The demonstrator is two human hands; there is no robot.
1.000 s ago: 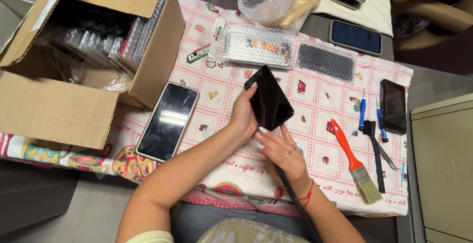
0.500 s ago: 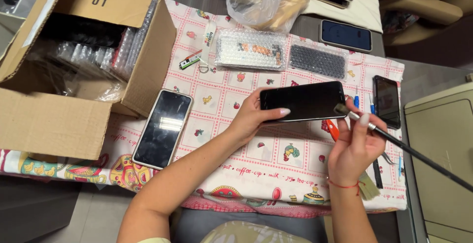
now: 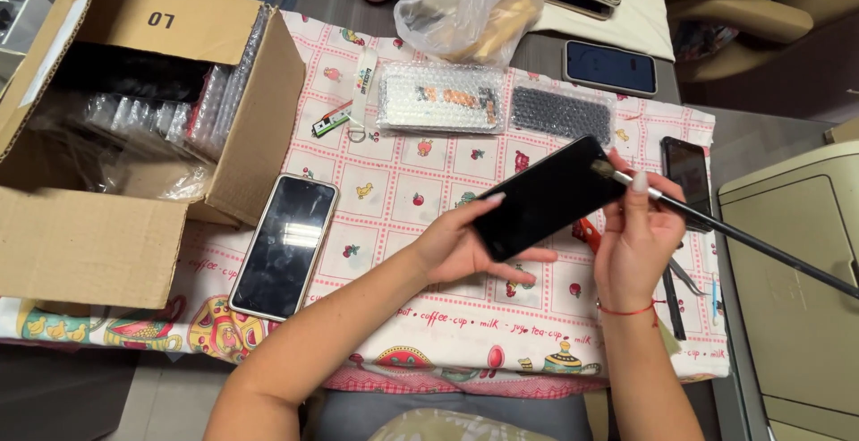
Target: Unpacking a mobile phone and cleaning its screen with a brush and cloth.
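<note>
My left hand (image 3: 458, 246) holds a black phone (image 3: 548, 196) by its lower end, tilted up to the right above the patterned tablecloth (image 3: 394, 199). In my right hand (image 3: 637, 235) is a thin long-handled brush (image 3: 716, 224), with its tip touching the phone's upper right end and its dark handle running off to the lower right. A red-handled brush (image 3: 587, 233) lies on the cloth mostly hidden under my hands.
An open cardboard box (image 3: 134, 137) of bubble-wrapped items stands at the left. A phone with a pale frame (image 3: 284, 244) lies beside it. Two bubble-wrapped packs (image 3: 440, 97), a plastic bag (image 3: 465, 3), more phones (image 3: 610, 67) and a grey cabinet (image 3: 796, 298) surround the work spot.
The phone has swung from upright to nearly level and lowered slightly. My right hand has picked up the long brush and brought its tip onto the phone's end.
</note>
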